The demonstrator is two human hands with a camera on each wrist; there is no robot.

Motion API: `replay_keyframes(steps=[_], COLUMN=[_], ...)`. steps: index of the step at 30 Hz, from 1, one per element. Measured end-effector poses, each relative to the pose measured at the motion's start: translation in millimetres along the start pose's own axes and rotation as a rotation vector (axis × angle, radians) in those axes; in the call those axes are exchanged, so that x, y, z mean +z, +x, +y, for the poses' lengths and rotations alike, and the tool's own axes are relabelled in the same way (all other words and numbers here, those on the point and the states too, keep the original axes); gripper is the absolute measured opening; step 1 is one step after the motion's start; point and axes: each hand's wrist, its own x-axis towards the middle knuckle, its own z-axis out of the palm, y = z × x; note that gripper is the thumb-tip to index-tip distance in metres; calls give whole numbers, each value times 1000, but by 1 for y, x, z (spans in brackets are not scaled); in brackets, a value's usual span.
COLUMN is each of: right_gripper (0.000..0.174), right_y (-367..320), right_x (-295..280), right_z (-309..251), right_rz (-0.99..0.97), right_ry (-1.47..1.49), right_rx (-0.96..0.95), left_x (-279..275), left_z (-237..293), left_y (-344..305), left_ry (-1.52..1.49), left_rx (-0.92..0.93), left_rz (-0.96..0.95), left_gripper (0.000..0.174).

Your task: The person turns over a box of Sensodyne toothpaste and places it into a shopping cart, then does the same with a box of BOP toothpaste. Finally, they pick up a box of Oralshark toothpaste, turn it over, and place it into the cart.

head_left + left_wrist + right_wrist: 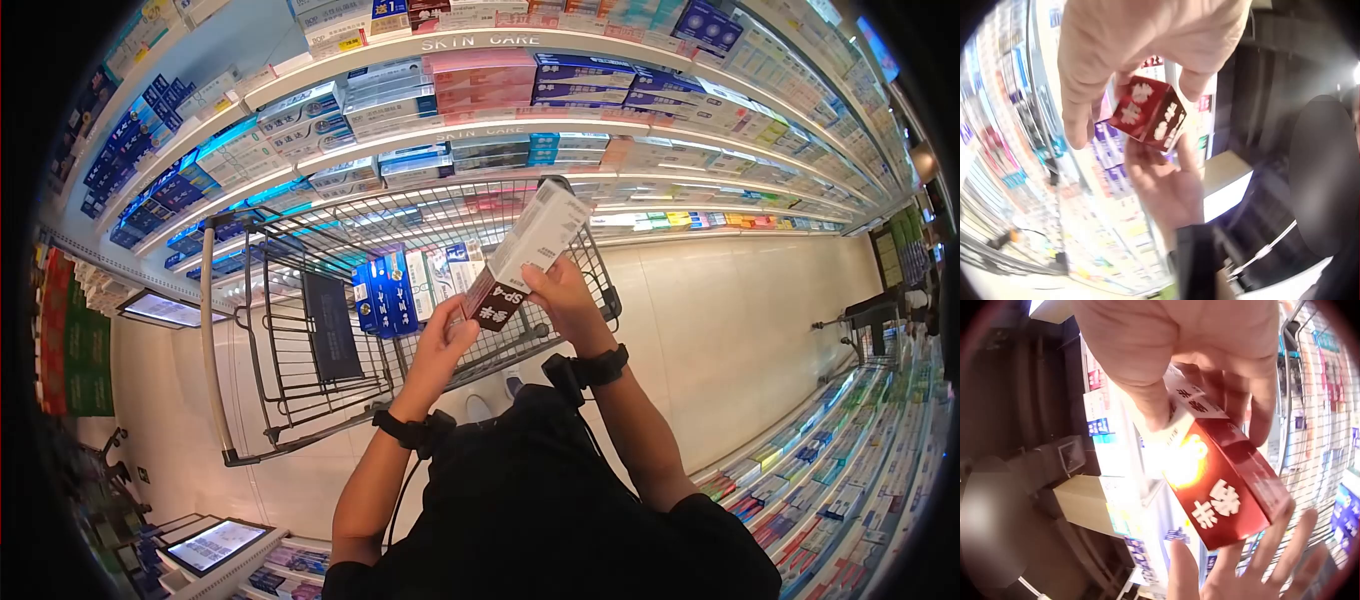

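A long white toothpaste box (545, 232) with a dark red end marked SP-4 slants above the shopping cart (209, 340). My right hand (566, 300) grips it near its middle, thumb on the upper face and fingers curled beneath. At the red lower end is my left hand (440, 350), its fingers extended and spread beside the box, fingertips right at the edge. The right wrist view shows the red end (1222, 494) close up, with glare on one face. Inside the cart, blue boxes (385, 295) stand beside white boxes (440, 275).
Lit shelves (480, 42) full of boxed goods curve across the far side. More stocked shelves (840, 500) run along the lower right. A screen (218, 546) stands at lower left, and another cart (872, 335) is at the right. Pale floor (720, 330) lies between.
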Motion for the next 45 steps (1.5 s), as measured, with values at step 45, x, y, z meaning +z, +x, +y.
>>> replay_keyframes(steps=[45], right_gripper=[29], right_y=[220], right_x=[-255], right_z=[325], right_rz=[-147], right_ry=[-1379], right_rx=[795], left_x=[-11], left_z=[-116], left_y=[17], left_ry=[1286], left_rx=[-363], left_rz=[-398], left_gripper=[36])
